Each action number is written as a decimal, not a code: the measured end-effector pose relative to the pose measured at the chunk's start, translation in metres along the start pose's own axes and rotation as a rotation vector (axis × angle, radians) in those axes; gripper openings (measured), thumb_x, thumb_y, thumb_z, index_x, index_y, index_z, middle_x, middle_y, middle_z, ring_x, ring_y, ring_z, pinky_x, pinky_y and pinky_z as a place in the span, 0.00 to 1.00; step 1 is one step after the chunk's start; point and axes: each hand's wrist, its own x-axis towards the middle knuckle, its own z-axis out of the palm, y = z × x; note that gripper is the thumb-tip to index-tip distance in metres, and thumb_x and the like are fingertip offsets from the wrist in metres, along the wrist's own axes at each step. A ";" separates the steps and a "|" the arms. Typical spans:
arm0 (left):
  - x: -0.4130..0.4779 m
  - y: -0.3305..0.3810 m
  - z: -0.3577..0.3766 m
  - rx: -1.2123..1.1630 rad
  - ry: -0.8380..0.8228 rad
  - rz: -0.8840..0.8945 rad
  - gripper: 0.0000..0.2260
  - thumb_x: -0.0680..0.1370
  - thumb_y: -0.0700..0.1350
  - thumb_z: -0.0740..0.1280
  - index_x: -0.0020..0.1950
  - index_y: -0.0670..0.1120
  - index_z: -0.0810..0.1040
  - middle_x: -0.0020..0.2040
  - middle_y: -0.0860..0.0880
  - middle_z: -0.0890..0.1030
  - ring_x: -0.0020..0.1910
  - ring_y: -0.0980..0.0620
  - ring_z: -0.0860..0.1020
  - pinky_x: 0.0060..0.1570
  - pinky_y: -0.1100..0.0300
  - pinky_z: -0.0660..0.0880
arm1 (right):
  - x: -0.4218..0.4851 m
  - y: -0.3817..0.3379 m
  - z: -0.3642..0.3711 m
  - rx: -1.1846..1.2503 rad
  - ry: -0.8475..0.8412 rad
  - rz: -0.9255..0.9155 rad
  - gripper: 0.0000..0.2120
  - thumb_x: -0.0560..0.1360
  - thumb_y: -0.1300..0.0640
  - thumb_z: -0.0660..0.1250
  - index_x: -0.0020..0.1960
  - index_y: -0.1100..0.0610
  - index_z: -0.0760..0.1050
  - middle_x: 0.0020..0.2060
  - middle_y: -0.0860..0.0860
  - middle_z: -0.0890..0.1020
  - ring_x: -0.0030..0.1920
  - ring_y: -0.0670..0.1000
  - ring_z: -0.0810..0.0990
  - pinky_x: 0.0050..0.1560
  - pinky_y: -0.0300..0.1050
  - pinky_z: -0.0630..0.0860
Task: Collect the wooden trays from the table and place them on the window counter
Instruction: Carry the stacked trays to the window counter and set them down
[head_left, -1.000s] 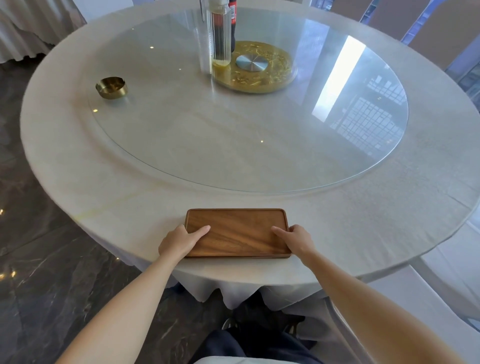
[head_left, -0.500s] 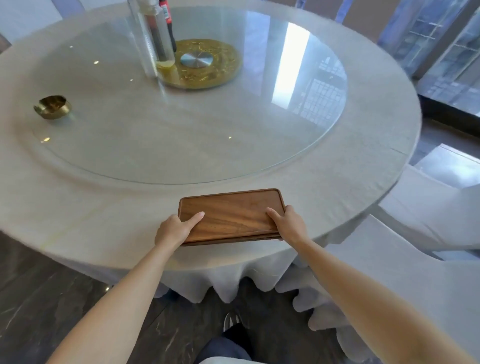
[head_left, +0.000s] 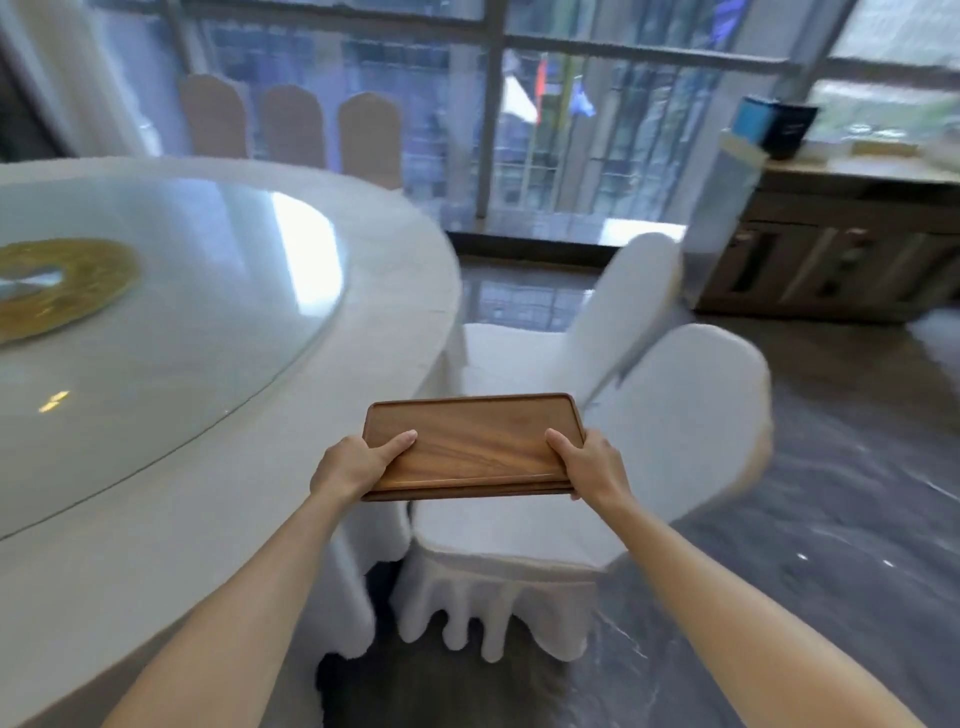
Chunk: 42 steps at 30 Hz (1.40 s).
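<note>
Head cam: both hands have the wooden tray (head_left: 470, 447) up in the air, roughly level, off the round worktop (head_left: 156, 519) and over a white-covered chair (head_left: 519, 530). Left hand (head_left: 347, 465) is wrapped on its 9 o'clock end, right hand (head_left: 592, 462) on the 3 o'clock end, thumbs on top. Window counter (head_left: 852, 171) sits way off at 2 o'clock, pretty blurry.

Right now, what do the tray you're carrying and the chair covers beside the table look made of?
Tray: looks like solid brown wood with a smooth satin finish, since grain streaks show across its face; veneer can't be ruled out. Chair covers: white fabric, matte, hanging in soft folds at the hem. Left hand and right hand grip the tray's short ends.
</note>
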 end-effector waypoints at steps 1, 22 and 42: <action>-0.007 0.023 0.019 0.023 -0.033 0.048 0.29 0.71 0.66 0.64 0.47 0.39 0.77 0.46 0.42 0.79 0.45 0.43 0.74 0.45 0.55 0.70 | -0.004 0.017 -0.026 0.016 0.051 0.025 0.23 0.75 0.42 0.61 0.52 0.62 0.71 0.44 0.56 0.77 0.36 0.58 0.78 0.48 0.58 0.79; -0.068 0.387 0.365 0.193 -0.492 0.658 0.30 0.66 0.69 0.65 0.41 0.41 0.80 0.43 0.41 0.83 0.45 0.42 0.81 0.52 0.49 0.78 | 0.032 0.259 -0.365 0.223 0.759 0.387 0.21 0.75 0.45 0.62 0.53 0.63 0.73 0.52 0.59 0.81 0.54 0.61 0.77 0.54 0.52 0.73; 0.078 0.765 0.672 0.234 -0.516 0.735 0.29 0.67 0.70 0.64 0.37 0.42 0.75 0.35 0.47 0.77 0.42 0.45 0.78 0.39 0.55 0.70 | 0.387 0.388 -0.656 0.202 0.822 0.461 0.21 0.75 0.43 0.61 0.53 0.61 0.71 0.54 0.58 0.80 0.56 0.60 0.77 0.51 0.50 0.71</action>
